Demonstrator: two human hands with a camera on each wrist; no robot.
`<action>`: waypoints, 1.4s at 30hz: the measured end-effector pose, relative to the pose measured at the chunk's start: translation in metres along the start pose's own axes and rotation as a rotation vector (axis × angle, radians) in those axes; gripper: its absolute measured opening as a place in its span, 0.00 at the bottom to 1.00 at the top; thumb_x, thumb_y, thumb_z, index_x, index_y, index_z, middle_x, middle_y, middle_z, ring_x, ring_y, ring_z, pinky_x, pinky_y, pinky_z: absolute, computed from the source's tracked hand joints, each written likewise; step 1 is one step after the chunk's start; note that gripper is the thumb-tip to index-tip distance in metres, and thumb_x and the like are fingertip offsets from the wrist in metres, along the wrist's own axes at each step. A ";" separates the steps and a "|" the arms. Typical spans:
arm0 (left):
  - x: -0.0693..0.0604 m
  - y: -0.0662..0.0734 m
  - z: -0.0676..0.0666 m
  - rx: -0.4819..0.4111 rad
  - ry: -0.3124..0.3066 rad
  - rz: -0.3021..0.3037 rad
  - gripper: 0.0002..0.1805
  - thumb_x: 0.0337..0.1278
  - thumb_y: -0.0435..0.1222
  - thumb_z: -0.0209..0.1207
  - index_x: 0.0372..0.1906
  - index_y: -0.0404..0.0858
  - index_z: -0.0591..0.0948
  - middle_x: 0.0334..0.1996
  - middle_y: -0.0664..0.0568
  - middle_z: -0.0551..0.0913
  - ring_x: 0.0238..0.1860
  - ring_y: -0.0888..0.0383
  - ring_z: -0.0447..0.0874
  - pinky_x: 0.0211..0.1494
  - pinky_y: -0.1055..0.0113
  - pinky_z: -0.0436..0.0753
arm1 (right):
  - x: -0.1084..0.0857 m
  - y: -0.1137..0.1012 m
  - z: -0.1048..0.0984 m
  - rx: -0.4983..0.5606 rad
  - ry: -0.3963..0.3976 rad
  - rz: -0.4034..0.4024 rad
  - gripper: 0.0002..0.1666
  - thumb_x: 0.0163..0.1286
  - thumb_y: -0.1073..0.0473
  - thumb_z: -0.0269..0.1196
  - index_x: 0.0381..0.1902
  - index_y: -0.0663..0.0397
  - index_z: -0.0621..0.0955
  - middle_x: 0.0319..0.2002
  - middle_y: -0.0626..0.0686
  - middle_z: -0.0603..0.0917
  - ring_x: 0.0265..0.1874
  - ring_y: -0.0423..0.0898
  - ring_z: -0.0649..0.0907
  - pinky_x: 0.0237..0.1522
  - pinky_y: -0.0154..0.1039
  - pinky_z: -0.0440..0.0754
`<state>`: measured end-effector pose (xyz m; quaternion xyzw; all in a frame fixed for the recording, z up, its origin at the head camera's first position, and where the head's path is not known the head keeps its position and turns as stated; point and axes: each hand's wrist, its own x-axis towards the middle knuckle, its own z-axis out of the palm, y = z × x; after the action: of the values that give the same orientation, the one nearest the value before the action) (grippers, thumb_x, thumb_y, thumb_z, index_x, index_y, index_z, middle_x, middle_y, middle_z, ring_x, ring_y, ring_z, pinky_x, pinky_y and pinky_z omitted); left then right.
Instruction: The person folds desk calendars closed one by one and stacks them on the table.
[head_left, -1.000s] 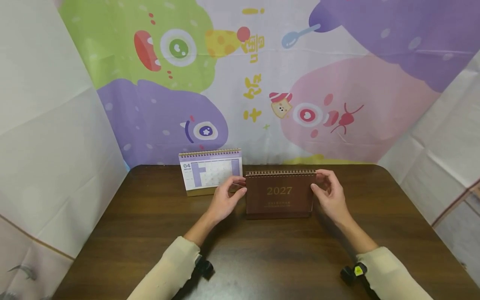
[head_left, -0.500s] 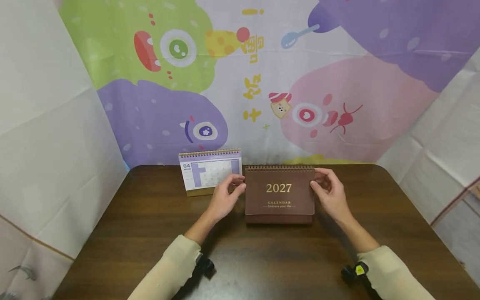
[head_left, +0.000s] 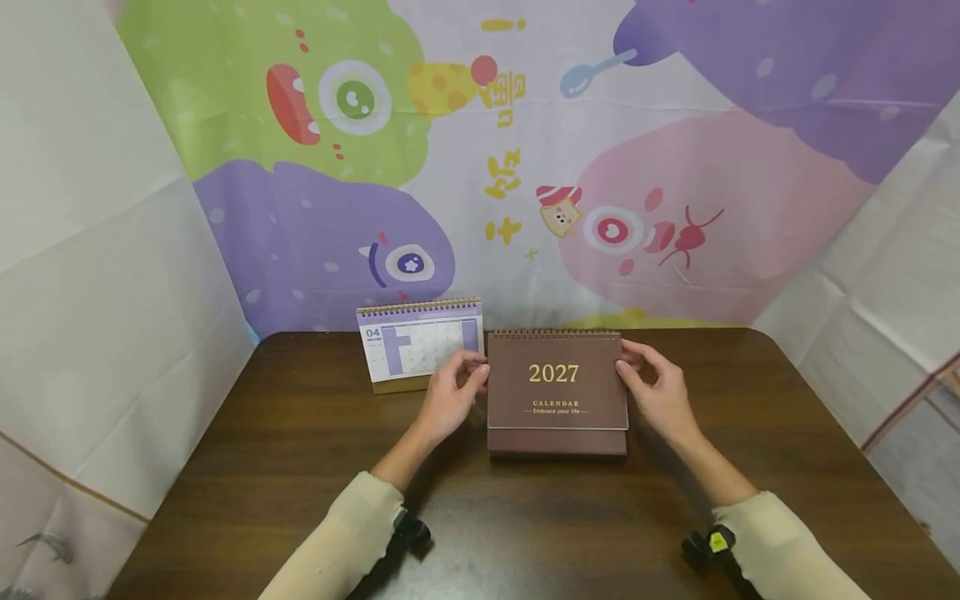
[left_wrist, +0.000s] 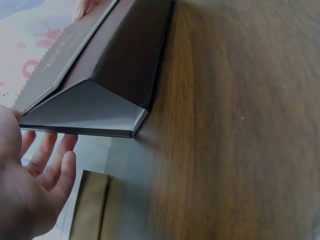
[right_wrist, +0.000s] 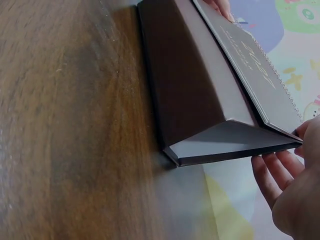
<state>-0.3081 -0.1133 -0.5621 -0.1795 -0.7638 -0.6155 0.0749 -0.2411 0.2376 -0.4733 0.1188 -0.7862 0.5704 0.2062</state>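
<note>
Dark wood tabletop (head_left: 480,529) lay nearest us. At its farther half we saw the brown calendar (head_left: 557,392), its side edges pinched — thumbs in front, fingers behind — by the left hand (head_left: 450,393) and the right hand (head_left: 662,396). A second earlier its cover was dimmer; now it leaned back, the gold 2027 brighter, more base strip showing below. Beyond, to the left, the white-and-purple calendar (head_left: 420,343) stood unmoved before the cartoon backdrop (head_left: 315,217).

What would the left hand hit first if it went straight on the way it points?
The brown 2027 calendar: the left hand pinches its near side edge, so there's no gap. Beyond that, probably the printed backdrop, though depth is hard to judge.
</note>
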 end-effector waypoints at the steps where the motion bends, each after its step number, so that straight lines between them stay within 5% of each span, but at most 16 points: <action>1: 0.000 0.000 0.000 0.000 -0.001 -0.004 0.12 0.83 0.49 0.66 0.59 0.49 0.86 0.43 0.49 0.93 0.34 0.56 0.96 0.33 0.58 0.92 | 0.000 0.000 0.000 -0.008 0.001 0.002 0.21 0.79 0.72 0.68 0.67 0.72 0.85 0.43 0.31 0.88 0.41 0.24 0.83 0.44 0.21 0.81; 11: -0.002 0.006 -0.001 0.028 0.000 -0.085 0.10 0.83 0.45 0.65 0.58 0.49 0.87 0.44 0.49 0.93 0.33 0.55 0.94 0.32 0.55 0.92 | 0.001 0.001 0.001 -0.093 -0.020 -0.002 0.23 0.79 0.71 0.69 0.69 0.70 0.85 0.47 0.68 0.90 0.41 0.22 0.81 0.46 0.17 0.78; 22: -0.005 0.006 0.000 0.060 -0.005 -0.127 0.17 0.84 0.51 0.64 0.63 0.47 0.88 0.45 0.48 0.93 0.30 0.56 0.93 0.28 0.53 0.93 | 0.001 -0.001 -0.002 -0.142 -0.102 0.119 0.25 0.85 0.65 0.65 0.75 0.65 0.82 0.50 0.65 0.88 0.39 0.27 0.79 0.43 0.21 0.79; 35: -0.010 0.017 0.004 0.063 0.004 -0.288 0.20 0.91 0.50 0.54 0.65 0.46 0.89 0.53 0.48 0.96 0.35 0.57 0.97 0.33 0.55 0.94 | -0.005 -0.002 -0.007 -0.190 -0.189 0.236 0.27 0.89 0.57 0.62 0.79 0.62 0.79 0.73 0.67 0.85 0.48 0.14 0.78 0.51 0.16 0.79; 42: -0.012 0.011 0.007 0.083 -0.043 -0.326 0.24 0.92 0.52 0.49 0.64 0.45 0.90 0.53 0.46 0.96 0.33 0.58 0.97 0.31 0.58 0.93 | -0.007 0.002 -0.007 -0.247 -0.254 0.295 0.29 0.89 0.55 0.61 0.80 0.62 0.78 0.70 0.69 0.87 0.47 0.30 0.87 0.46 0.23 0.83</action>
<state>-0.2919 -0.1068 -0.5576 -0.0631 -0.8089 -0.5835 -0.0350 -0.2339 0.2448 -0.4762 0.0475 -0.8786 0.4741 0.0329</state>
